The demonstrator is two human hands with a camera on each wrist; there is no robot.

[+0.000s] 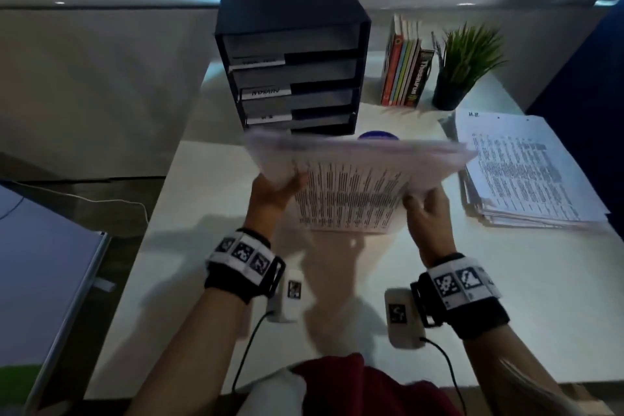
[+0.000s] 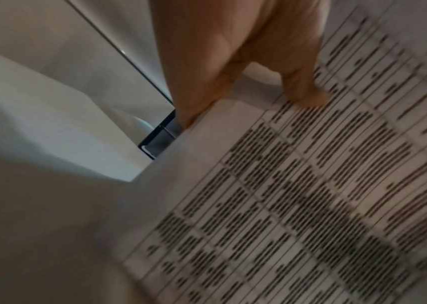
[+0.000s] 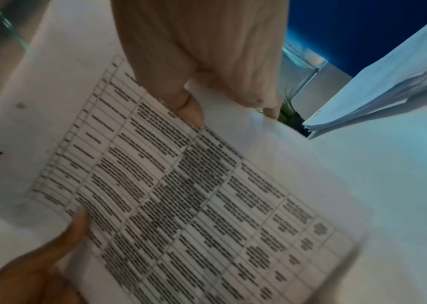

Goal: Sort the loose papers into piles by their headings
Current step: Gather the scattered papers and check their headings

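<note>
Both hands grip one sheaf of papers [image 1: 351,186] between them — left hand [image 1: 275,191], right hand [image 1: 427,213].

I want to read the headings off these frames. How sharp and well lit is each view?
Head view: dim, shadowed desk, held papers motion-smeared, the stack at right sharper. Left wrist view: left hand and table text streaked. Right wrist view: right hand soft, print blurred, heading unreadable.
</note>
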